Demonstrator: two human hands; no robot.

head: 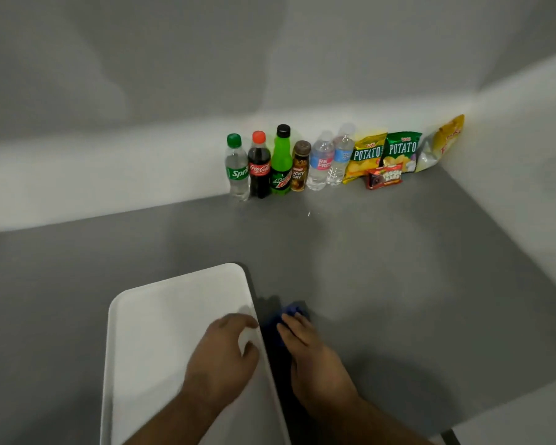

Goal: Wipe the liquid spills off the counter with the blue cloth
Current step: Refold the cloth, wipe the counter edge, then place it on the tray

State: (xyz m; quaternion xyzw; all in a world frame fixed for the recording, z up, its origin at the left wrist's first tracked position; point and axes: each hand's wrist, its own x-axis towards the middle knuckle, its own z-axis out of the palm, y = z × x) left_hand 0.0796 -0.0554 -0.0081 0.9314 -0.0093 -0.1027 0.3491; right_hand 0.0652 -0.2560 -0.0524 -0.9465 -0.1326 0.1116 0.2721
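The blue cloth (278, 329) lies on the grey counter (398, 284) just right of a white tray (161, 332). My right hand (308, 351) lies on top of the cloth with its fingers stretched forward, pressing it down; most of the cloth is hidden under the hand. My left hand (222, 354) holds the tray's right edge, fingers curled over the rim. A small glint of liquid (308, 214) shows on the counter in front of the bottles.
Against the back wall stand several bottles: Sprite (237, 167), Coca-Cola (259, 165), Mountain Dew (281, 160), a small brown bottle (299, 167), two water bottles (329, 159). Snack bags (385, 155) lean at the right. The counter's front right edge (501, 412) drops off.
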